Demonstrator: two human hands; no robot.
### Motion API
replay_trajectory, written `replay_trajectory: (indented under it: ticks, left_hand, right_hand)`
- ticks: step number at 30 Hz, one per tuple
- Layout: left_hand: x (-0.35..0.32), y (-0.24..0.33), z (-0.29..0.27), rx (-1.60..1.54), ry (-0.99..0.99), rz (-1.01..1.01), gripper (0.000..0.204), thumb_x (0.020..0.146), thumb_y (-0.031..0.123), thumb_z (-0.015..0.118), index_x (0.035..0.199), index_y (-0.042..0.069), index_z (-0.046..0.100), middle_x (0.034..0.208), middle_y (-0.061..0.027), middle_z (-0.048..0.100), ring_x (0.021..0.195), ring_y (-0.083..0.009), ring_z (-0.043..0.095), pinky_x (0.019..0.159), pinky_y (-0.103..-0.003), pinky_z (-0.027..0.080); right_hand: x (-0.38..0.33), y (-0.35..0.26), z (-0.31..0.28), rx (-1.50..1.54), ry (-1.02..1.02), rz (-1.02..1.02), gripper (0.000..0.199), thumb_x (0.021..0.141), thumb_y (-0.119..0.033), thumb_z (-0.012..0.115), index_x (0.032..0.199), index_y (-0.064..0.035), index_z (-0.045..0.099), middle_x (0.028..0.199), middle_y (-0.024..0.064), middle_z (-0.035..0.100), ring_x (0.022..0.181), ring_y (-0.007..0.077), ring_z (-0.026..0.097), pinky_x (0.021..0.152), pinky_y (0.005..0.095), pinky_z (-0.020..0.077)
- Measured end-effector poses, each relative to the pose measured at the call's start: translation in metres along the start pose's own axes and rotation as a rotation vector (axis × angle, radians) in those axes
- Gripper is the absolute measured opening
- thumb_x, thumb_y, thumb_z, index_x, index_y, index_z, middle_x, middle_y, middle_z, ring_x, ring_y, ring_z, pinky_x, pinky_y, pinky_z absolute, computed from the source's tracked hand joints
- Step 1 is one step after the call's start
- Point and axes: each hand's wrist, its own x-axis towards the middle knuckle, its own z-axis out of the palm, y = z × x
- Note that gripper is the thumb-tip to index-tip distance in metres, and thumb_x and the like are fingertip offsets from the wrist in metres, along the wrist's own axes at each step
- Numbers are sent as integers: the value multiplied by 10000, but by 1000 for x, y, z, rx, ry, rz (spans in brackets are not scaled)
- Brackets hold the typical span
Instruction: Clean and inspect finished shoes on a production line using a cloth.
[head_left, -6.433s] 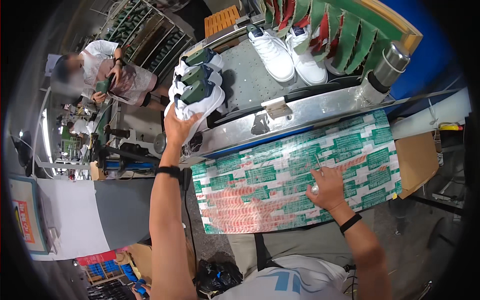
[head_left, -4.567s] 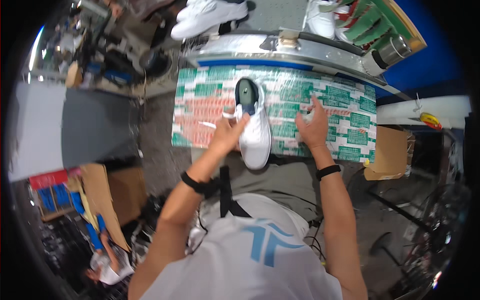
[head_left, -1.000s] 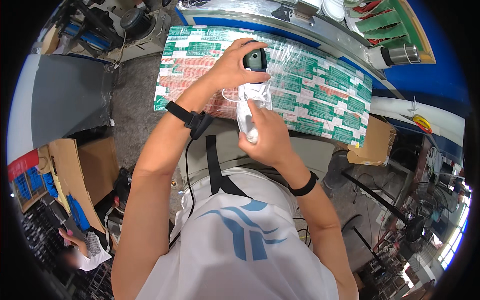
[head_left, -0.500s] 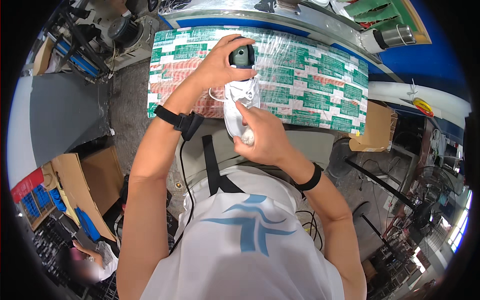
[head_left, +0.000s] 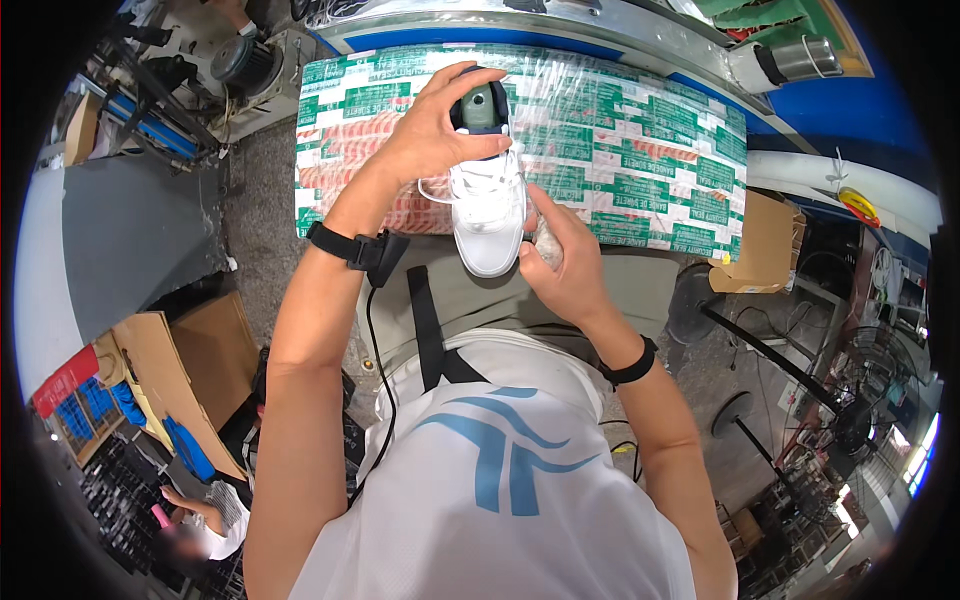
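Observation:
A white sneaker [head_left: 487, 238] with white laces points its toe toward me at the near edge of the work surface. Its collar is dark inside, with a green piece [head_left: 480, 105] showing in the opening. Gripping the shoe by its collar end, my left hand [head_left: 425, 135] has thumb and fingers on either side. My right hand [head_left: 568, 255] is just right of the shoe's forefoot. Between its thumb and fingers is a whitish wad [head_left: 547, 243], apparently cloth or cotton, partly hidden by the hand.
The work surface [head_left: 640, 150] is covered in green and white printed tape under clear film. Behind it runs a metal-edged bench [head_left: 600, 55]. A cardboard box [head_left: 765, 245] stands at its right, a fan [head_left: 860, 410] lower right. Another person [head_left: 210, 525] is at the lower left.
My right hand has moved right with the whitish wad, from over the shoe's forefoot to beside it, uncovering the toe. My left hand keeps its grip on the shoe.

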Motion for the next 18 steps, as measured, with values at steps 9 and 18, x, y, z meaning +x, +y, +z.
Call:
replay_trajectory:
  ticks: [9,18]
  left_hand:
    - [3,2,1,-6,11,30,892,777,415,1017,1587,310,658,1753,-177,425,1618,-409,431,1289,-535,434]
    - [-4,5,3,6,10,14,873,785,388,1016,1581,285,670,1753,-184,428,1624,-407,427,1291,-534,433]
  right_hand:
    - [4,-2,3,-80,-37,-72,807,822,-190,812,1556,56,584,1130,201,716,1019,382,706,925,484,553]
    - [-17,-24,-13,-425,-136,-243,856,798,-230,847,1543,77,561,1110,192,690,991,368,661,867,504,501]
